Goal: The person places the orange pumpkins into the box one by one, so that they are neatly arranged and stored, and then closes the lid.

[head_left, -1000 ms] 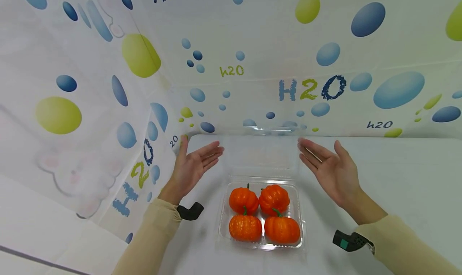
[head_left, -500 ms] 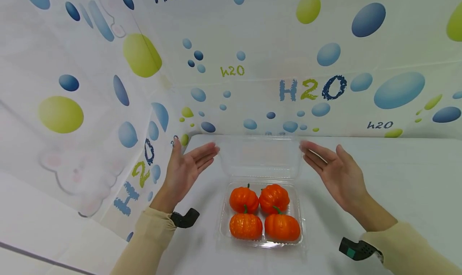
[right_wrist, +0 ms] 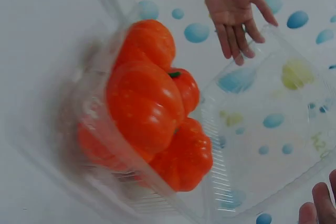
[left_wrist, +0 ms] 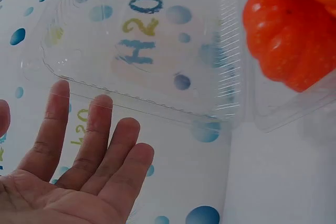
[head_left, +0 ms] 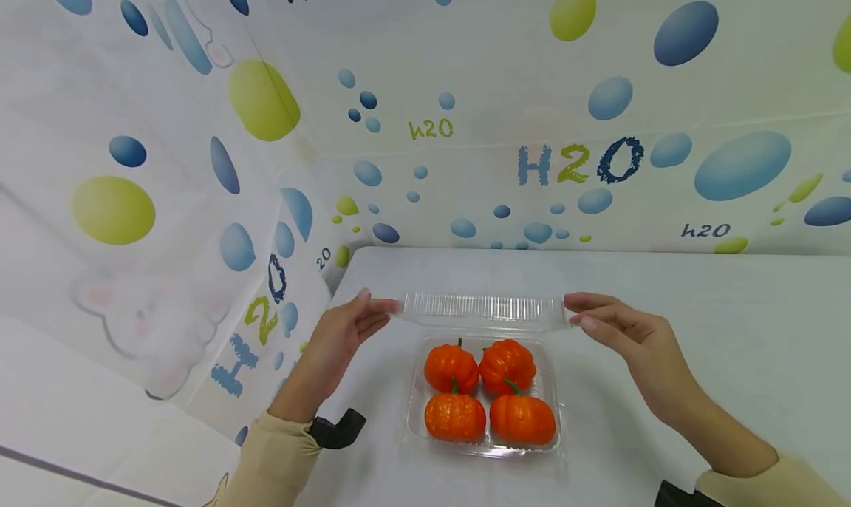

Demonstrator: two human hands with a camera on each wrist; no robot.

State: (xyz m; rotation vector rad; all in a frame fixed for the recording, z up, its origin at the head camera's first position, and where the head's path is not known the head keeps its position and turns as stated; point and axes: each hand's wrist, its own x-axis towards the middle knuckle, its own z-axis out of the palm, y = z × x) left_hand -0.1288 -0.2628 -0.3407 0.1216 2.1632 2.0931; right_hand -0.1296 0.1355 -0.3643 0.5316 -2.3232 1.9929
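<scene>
A clear plastic clamshell container (head_left: 415,440) stands on the white table, and several small orange pumpkins (head_left: 455,417) with green stems sit in its base. Its hinged lid (head_left: 485,309) is raised behind the pumpkins, tilted up. At the lid's left edge is my left hand (head_left: 335,344), its extended fingertips meeting the plastic in the head view; the left wrist view shows the fingers (left_wrist: 100,124) spread beside the rim. My right hand (head_left: 645,352) is at the lid's right edge, fingers extended and thumb below them. Only some right fingertips (right_wrist: 323,203) appear in the right wrist view.
A white sheet printed with blue and green ovals and "H2O" lettering (head_left: 580,161) hangs behind the table and along its left side. White table surface (head_left: 751,359) extends to the right of the container.
The lid has swung forward and up from leaning back flat. Both hands have come in toward its side edges and nearer the pumpkins; the right hand has turned, thumb inward.
</scene>
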